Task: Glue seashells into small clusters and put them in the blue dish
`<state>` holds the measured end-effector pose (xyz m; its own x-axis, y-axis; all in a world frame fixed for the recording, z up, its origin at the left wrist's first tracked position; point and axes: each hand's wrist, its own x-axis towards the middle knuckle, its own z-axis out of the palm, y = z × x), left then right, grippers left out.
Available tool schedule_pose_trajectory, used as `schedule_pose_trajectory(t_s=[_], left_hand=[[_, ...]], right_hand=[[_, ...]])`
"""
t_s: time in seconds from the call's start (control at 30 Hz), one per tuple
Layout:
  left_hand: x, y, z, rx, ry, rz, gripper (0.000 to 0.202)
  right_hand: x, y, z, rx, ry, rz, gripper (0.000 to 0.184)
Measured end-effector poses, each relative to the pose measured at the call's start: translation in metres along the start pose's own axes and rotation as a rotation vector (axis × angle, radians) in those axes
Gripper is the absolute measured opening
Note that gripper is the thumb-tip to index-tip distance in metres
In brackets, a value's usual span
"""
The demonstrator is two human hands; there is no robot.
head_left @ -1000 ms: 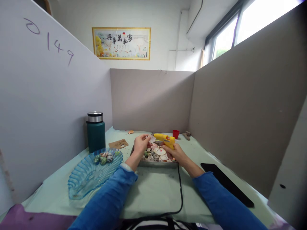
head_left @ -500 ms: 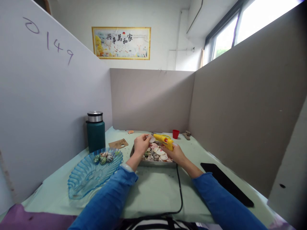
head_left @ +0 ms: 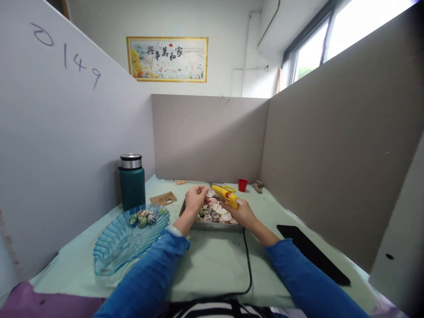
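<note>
Daylight enters through the window (head_left: 347, 31) at upper right, blown out to white glare; the right partition (head_left: 331, 154) stands in shade; the table (head_left: 212, 260) is evenly, softly lit; wide-angle distortion bends the edges; focus stays sharp centrally, corners darken.

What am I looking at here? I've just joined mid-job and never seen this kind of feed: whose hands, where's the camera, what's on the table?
There is no machine: a person in blue sleeves works with bare hands. The one view comes from a camera on that person's head, looking forward and down into a booth with board walls.

The left hand pinches a small pale shell. The right hand grips a yellow glue gun, nozzle pointed at that shell; its black cord trails back toward the person.

Under both hands sits a metal tray of shells. To the left are a blue glass dish holding a few shells and a green flask. Behind are a red cup and a wooden tag; a black strip lies to the right.
</note>
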<state>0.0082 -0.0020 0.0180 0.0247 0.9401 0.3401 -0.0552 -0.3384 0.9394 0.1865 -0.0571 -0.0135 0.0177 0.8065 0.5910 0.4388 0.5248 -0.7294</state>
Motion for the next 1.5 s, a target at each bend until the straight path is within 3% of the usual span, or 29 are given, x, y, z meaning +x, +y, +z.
schedule_pose_trajectory(t_s=[0.43,1.03,1.5], left_hand=[[0.0038,-0.0061,-0.0014,-0.024,-0.012,0.046,0.019],[0.0019,-0.0014,-0.0005,0.004,0.044,0.006,0.013],[-0.0012,0.0008,-0.0001,0.023,0.013,0.045,0.011]], right_hand=[[-0.0019,-0.0012,-0.0010,0.012,-0.039,-0.030,0.036],[-0.0011,-0.0042,0.0001,0.036,-0.002,-0.014,0.031],[-0.0019,-0.0030,-0.0001,0.018,-0.013,-0.026,0.036]])
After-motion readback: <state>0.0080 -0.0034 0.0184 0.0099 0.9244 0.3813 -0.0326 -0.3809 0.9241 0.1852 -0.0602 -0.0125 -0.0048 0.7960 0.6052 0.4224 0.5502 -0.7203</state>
